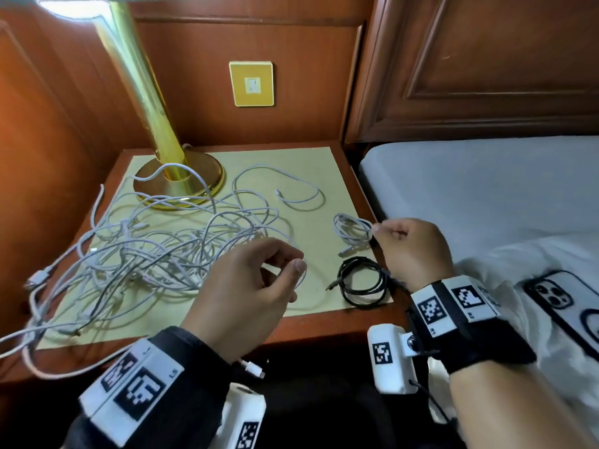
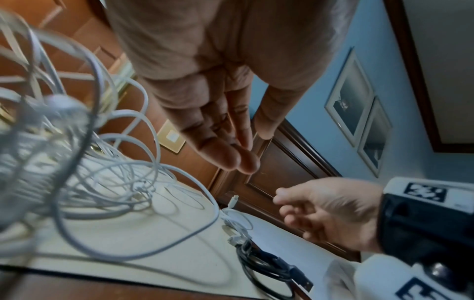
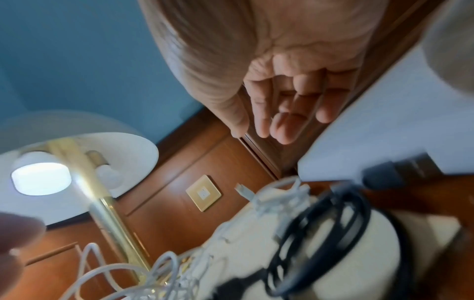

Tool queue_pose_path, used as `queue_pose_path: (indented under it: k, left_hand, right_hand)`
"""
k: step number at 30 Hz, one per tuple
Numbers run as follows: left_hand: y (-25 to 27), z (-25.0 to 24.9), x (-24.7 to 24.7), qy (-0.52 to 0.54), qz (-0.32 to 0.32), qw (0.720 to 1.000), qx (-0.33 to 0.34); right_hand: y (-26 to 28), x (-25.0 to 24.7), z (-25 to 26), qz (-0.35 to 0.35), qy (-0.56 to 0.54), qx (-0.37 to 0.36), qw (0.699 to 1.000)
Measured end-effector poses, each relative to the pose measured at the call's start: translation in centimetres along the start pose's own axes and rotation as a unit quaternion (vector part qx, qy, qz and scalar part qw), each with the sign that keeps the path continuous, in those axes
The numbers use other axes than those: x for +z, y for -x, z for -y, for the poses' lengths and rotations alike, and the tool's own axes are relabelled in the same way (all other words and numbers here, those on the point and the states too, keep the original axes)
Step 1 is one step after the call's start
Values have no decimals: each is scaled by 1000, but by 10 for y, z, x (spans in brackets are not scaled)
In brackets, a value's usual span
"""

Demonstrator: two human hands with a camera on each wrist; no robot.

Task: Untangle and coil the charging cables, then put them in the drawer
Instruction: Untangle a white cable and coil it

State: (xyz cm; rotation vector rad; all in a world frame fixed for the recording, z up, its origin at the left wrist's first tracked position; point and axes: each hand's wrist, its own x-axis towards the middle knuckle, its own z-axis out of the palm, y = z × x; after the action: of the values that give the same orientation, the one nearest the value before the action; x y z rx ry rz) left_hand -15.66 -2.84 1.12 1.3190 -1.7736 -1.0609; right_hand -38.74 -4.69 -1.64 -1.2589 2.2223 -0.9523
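A big tangle of white charging cables (image 1: pixel 146 251) covers the left half of the nightstand's cream mat (image 1: pixel 311 176). A small coiled white cable (image 1: pixel 353 230) lies at the mat's right edge, and a coiled black cable (image 1: pixel 361 281) lies just in front of it. My right hand (image 1: pixel 384 230) hovers at the white coil's right side, fingertips close to it, fingers loosely bent and holding nothing in the right wrist view (image 3: pixel 282 113). My left hand (image 1: pixel 285 280) hangs over the tangle's right edge with relaxed, empty fingers (image 2: pixel 231 154). No drawer is in view.
A brass lamp (image 1: pixel 176 176) stands at the back left of the nightstand with cables lying over its base. A white plug (image 1: pixel 252 369) hangs over the front edge. The bed (image 1: pixel 486 189) lies to the right with a phone (image 1: pixel 564 303) on it.
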Motion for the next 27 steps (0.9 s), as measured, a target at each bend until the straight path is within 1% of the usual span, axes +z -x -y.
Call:
queue_pose_path:
  k: [2,3,4,6,10,12,14,16,18,21,23,25,27]
  left_hand:
    - [12,-1,-8,-13,-8,1000,6]
    - [18,-1,-13,-17,-16,1000,5]
    - [24,-1,-18,-24,-23,999,2]
    - [33,1,-28,-51,-32,998,-5]
    - [44,18,-52,-130,-28,990,-35]
    - [49,28,-62,-179,-1,982,-60]
    - [54,37,-71,-225,29,970,-85]
    - [57,42,-78,-240,31,965,-103]
    - [55,47,-83,-229,16,967,-111]
    - [50,52,-86,-209,11,970,-122]
    - [47,55,-86,-200,12,972,-120]
    - [44,56,-87,-201,10,973,-114]
    - [43,57,-90,-203,9,972,-116]
  right_hand:
    - [13,-11,11,-57,-16,-37,998]
    - [19,-15,15,-72,-22,-53,996]
    - [26,-17,19,-73,-27,-66,995]
    - [38,-14,21,-33,-23,-78,996]
    - [59,5,30,99,-14,-102,990]
    - [69,17,36,171,-6,-105,980]
    - [77,29,41,226,29,-105,968]
    - [85,40,49,272,59,-116,953]
    - [93,51,59,309,89,-142,936]
    - [111,69,72,360,131,-166,909]
    - [122,84,77,381,213,-183,881]
    - [129,96,80,362,294,-200,861]
    - [131,105,81,324,328,-219,860]
